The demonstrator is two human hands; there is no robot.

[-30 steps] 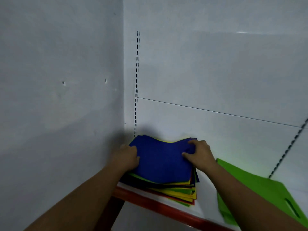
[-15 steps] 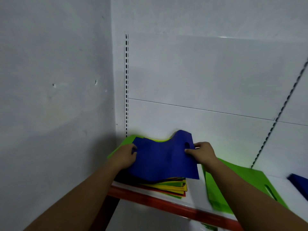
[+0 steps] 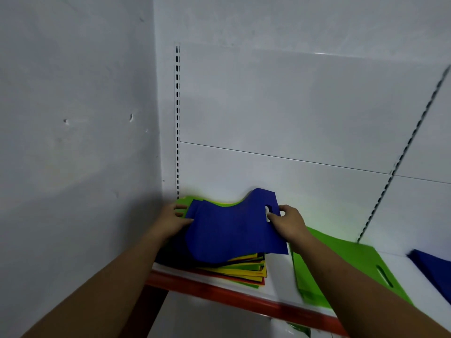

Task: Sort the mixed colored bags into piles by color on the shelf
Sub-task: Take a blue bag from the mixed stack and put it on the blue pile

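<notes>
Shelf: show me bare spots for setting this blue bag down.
Bare shelf shows as a strip between the stack and the green bag, and a wedge between that bag and the blue pile. Left corner: crowded by stack and blue bag.

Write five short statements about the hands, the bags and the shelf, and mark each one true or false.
1. The right hand pinches the blue bag beside its handle slot. True.
2. The blue bag lies flat on the stack. False: its right end is raised and curved upward.
3. A green bag lies on the shelf to the right of the stack. True.
4. The left hand hangs below the shelf. False: it is on the stack, at the blue bag's left edge.
5. The shelf's front edge is blue. False: it is red.
</notes>
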